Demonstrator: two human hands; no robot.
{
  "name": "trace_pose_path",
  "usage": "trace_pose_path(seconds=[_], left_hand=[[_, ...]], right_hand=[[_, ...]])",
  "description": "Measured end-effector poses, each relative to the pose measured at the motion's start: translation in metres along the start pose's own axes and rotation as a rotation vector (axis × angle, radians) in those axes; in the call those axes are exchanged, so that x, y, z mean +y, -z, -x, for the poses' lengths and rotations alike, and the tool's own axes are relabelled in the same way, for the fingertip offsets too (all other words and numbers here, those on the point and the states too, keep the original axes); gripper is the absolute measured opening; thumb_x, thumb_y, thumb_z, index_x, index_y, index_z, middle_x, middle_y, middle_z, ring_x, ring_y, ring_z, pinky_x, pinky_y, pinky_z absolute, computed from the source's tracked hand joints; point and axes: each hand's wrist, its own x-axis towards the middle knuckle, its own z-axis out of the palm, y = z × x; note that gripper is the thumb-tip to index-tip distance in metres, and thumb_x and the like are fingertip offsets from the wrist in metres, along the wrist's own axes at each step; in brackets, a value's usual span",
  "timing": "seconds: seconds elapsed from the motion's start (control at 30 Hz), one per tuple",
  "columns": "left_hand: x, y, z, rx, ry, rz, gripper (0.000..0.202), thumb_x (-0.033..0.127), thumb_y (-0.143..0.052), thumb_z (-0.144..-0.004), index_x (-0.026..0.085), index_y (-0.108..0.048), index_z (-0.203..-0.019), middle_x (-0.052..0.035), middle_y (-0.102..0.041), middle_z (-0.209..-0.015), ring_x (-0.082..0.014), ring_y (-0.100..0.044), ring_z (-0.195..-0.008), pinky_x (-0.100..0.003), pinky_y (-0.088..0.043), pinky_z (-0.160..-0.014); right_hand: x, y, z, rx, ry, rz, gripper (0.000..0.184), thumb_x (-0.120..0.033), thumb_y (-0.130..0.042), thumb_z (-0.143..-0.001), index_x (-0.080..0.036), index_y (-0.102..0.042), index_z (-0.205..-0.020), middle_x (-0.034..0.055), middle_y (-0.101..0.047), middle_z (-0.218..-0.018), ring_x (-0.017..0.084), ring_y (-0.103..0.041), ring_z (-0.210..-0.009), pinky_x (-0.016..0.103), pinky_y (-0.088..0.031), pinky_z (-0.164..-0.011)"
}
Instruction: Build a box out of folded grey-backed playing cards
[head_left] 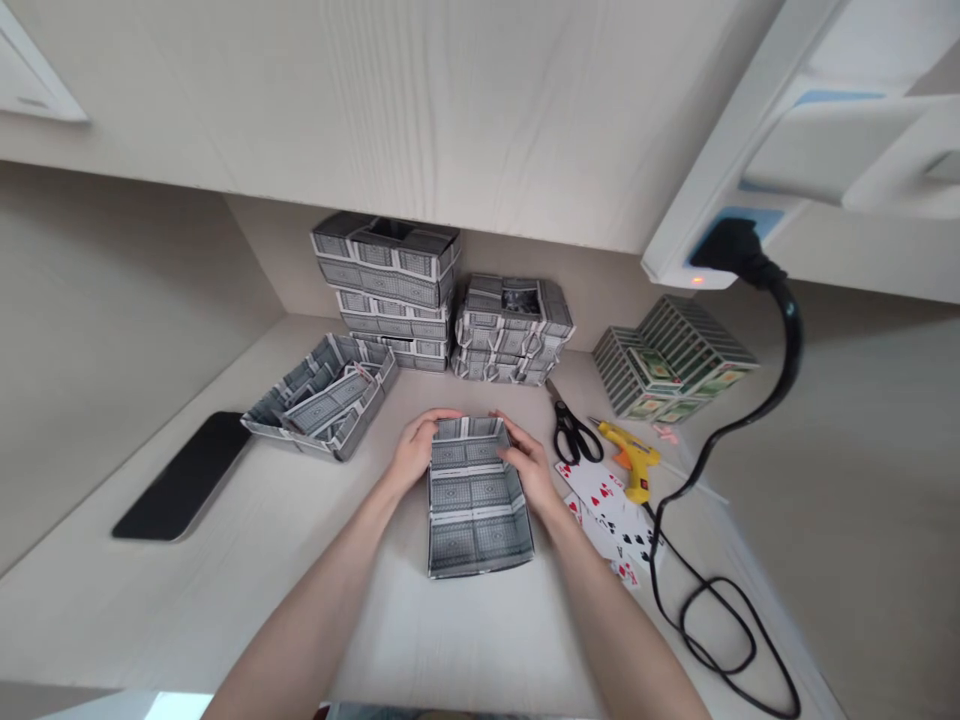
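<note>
Between my two hands is a shallow open box (471, 492) made of grey patterned playing cards, its hollow side facing me. My left hand (417, 447) grips its far left corner, with the fingers partly hidden behind the wall. At the far right corner, my right hand (528, 462) holds the wall, the thumb lying over the inner side. Right of the box lie black-handled scissors (576, 438), a yellow glue gun (631, 460) and several loose playing cards (600, 500), faces up.
Stacked card boxes (397, 290) and a second stack (514, 330) stand against the back wall. A card tray (330, 400) with folded pieces and a black phone (184, 478) lie left. Boxed card packs (675, 355), a looping black cord (739, 660) and a power strip (694, 262) are right.
</note>
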Motion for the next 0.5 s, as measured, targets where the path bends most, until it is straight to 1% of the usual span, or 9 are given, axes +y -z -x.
trace_pose_path(seconds=[0.1, 0.17, 0.23, 0.3, 0.37, 0.43, 0.5], left_hand=[[0.0, 0.0, -0.001, -0.04, -0.077, -0.013, 0.031, 0.018, -0.036, -0.065, 0.017, -0.062, -0.082, -0.0033, -0.063, -0.084, -0.0191, -0.054, -0.08, -0.028, -0.04, -0.068], [-0.002, 0.001, -0.002, -0.085, -0.119, 0.051, 0.032, 0.019, -0.038, -0.066, 0.017, -0.059, -0.089, -0.0034, -0.062, -0.086, -0.0194, -0.053, -0.085, -0.028, -0.039, -0.073], [-0.004, 0.003, -0.004, -0.114, -0.127, 0.185, 0.036, 0.023, -0.038, -0.069, 0.017, -0.054, -0.101, -0.0034, -0.061, -0.086, -0.0191, -0.053, -0.083, -0.03, -0.039, -0.075], [-0.006, 0.004, -0.007, -0.091, -0.123, 0.339, 0.037, 0.028, -0.035, -0.072, 0.017, -0.051, -0.104, -0.0041, -0.06, -0.084, -0.0189, -0.054, -0.08, -0.032, -0.039, -0.075], [-0.007, 0.007, -0.008, -0.045, -0.12, 0.44, 0.036, 0.032, -0.033, -0.074, 0.015, -0.052, -0.1, -0.0061, -0.06, -0.084, -0.0197, -0.054, -0.081, -0.034, -0.039, -0.078], [-0.008, 0.009, -0.008, -0.043, -0.119, 0.432, 0.035, 0.03, -0.035, -0.072, 0.013, -0.055, -0.096, -0.0075, -0.061, -0.088, -0.021, -0.054, -0.086, -0.035, -0.037, -0.082], [-0.008, 0.01, -0.007, -0.122, -0.104, 0.322, 0.037, 0.022, -0.042, -0.065, 0.015, -0.055, -0.099, -0.0067, -0.06, -0.096, -0.0217, -0.052, -0.093, -0.035, -0.036, -0.085]], right_hand=[[-0.001, -0.002, 0.0, 0.005, 0.012, 0.016, 0.047, -0.015, -0.051, -0.063, -0.024, -0.058, -0.108, 0.0004, -0.054, -0.12, 0.02, -0.046, -0.112, 0.036, -0.028, -0.1], [-0.001, -0.003, 0.001, 0.015, 0.038, 0.028, 0.045, -0.014, -0.051, -0.062, -0.023, -0.058, -0.105, 0.0015, -0.056, -0.116, 0.02, -0.048, -0.109, 0.036, -0.031, -0.098], [-0.001, -0.004, 0.001, 0.032, 0.068, 0.045, 0.04, -0.015, -0.051, -0.061, -0.022, -0.058, -0.101, 0.0027, -0.058, -0.11, 0.021, -0.051, -0.102, 0.036, -0.034, -0.094], [-0.001, -0.005, 0.002, 0.054, 0.101, 0.063, 0.037, -0.015, -0.051, -0.061, -0.021, -0.057, -0.097, 0.0032, -0.059, -0.105, 0.02, -0.053, -0.096, 0.036, -0.037, -0.09], [0.0, -0.005, 0.003, 0.07, 0.134, 0.062, 0.036, -0.014, -0.051, -0.061, -0.021, -0.054, -0.096, 0.0031, -0.058, -0.105, 0.02, -0.052, -0.097, 0.035, -0.038, -0.089], [-0.001, -0.004, 0.003, 0.065, 0.158, 0.052, 0.037, -0.014, -0.05, -0.061, -0.022, -0.052, -0.097, 0.0028, -0.055, -0.109, 0.02, -0.049, -0.101, 0.034, -0.036, -0.09], [-0.002, -0.004, 0.004, 0.03, 0.153, 0.053, 0.043, -0.014, -0.049, -0.062, -0.024, -0.048, -0.104, 0.0023, -0.052, -0.113, 0.019, -0.046, -0.106, 0.033, -0.033, -0.093]])
